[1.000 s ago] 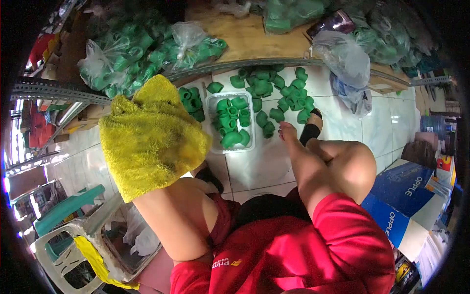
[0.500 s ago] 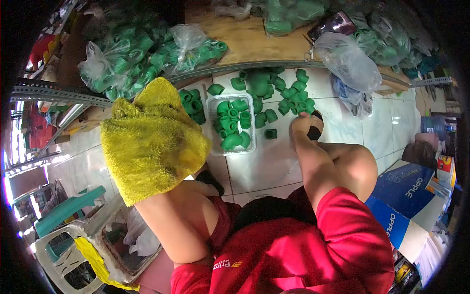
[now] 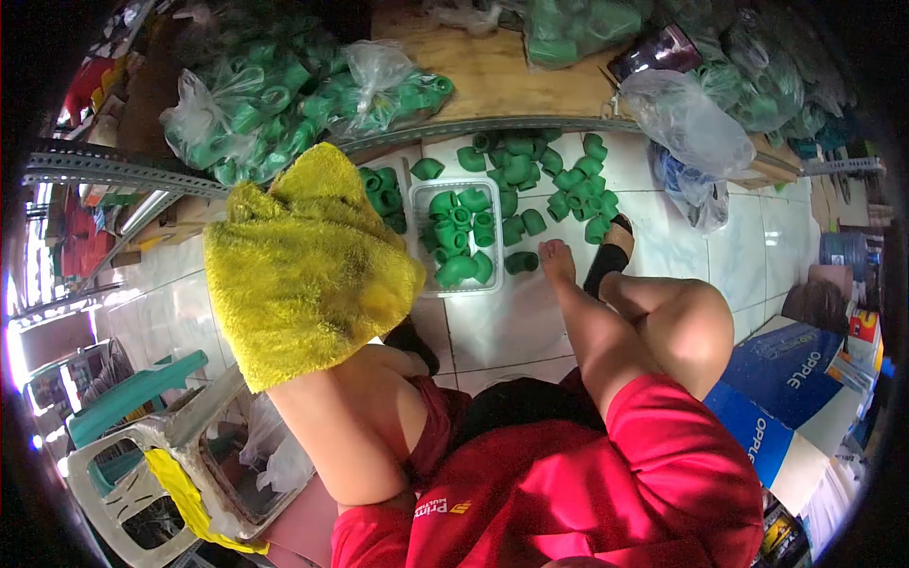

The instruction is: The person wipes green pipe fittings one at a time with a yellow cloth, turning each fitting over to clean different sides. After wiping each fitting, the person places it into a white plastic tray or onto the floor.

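Observation:
My right hand (image 3: pixel 556 256) is low over the tiles, just right of a lone green pipe elbow (image 3: pixel 521 262), fingers slightly apart; nothing shows in its grasp. A clear plastic tub (image 3: pixel 496 237) holds several green elbows (image 3: pixel 458 222). More loose elbows (image 3: pixel 578 189) lie in clusters behind my hand and behind the tub, with others left of it. A yellow cloth (image 3: pixel 308 275) hangs over the end of my left forearm and knee area. It hides my left hand, so its fingers and anything in them are unseen.
A wooden shelf (image 3: pixel 473 71) with a metal edge crosses the back, bearing bagged green fittings (image 3: pixel 256 104) and a dark cup (image 3: pixel 655 52). A blue box (image 3: pixel 786 369) stands at right. A worn plastic chair (image 3: pixel 180 464) is at left. My sandalled foot (image 3: pixel 615 248) rests behind my right hand.
My right hand has moved left and slightly nearer, from the right cluster to beside the lone elbow. That elbow now lies turned differently. The whole view has shifted slightly.

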`<state>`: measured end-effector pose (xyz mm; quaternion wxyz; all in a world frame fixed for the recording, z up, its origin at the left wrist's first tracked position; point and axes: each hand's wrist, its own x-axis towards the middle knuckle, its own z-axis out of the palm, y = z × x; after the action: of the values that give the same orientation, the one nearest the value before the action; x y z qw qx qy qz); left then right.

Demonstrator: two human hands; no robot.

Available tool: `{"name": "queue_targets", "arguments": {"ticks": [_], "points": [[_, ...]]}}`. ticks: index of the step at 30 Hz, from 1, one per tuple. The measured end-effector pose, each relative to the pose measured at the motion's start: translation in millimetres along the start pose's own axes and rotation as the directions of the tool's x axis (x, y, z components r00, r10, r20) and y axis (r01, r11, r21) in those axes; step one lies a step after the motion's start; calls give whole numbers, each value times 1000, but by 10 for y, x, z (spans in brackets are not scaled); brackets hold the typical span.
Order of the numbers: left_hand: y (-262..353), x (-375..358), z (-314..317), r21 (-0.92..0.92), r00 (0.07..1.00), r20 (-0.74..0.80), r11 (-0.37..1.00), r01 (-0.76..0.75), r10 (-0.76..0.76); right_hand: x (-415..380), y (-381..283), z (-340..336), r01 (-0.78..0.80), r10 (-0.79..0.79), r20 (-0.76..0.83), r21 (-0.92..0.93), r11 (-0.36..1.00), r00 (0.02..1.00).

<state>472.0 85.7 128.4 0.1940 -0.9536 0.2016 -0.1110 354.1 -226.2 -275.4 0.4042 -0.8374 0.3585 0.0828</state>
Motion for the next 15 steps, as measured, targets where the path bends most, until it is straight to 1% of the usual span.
{"name": "queue_targets", "arguments": {"ticks": [1,3,4,6,7,9,10,12,15], "points": [[-13,25,13,0,1000,-1,1000,0,0,-21,34,35,2,-2,0,0,1000,1000],[-34,42,24,1,1000,-1,1000,3,-3,-126,-19,70,129,-128,-61,4,992,990],[-45,35,24,2,1000,-1,1000,4,-4,-152,-47,70,132,-132,-60,5,991,989],[-21,9,-3,4,1000,-5,1000,5,-5,-150,-20,111,78,-80,-36,-55,995,996],[-16,3,-12,5,1000,-7,1000,6,-6,-145,5,100,82,-84,-37,-54,995,996],[-12,13,-26,8,1000,-10,1000,13,-13,-136,33,41,-50,48,171,5,999,984],[-26,16,-28,10,1000,-12,1000,18,-17,-126,33,31,-43,42,173,5,999,984],[9,61,-46,13,1000,-15,1000,26,-25,-130,5,-6,-151,141,235,25,988,962],[-52,80,-51,18,999,-21,999,35,-35,-156,-73,-12,-127,126,246,-13,992,961]]}}
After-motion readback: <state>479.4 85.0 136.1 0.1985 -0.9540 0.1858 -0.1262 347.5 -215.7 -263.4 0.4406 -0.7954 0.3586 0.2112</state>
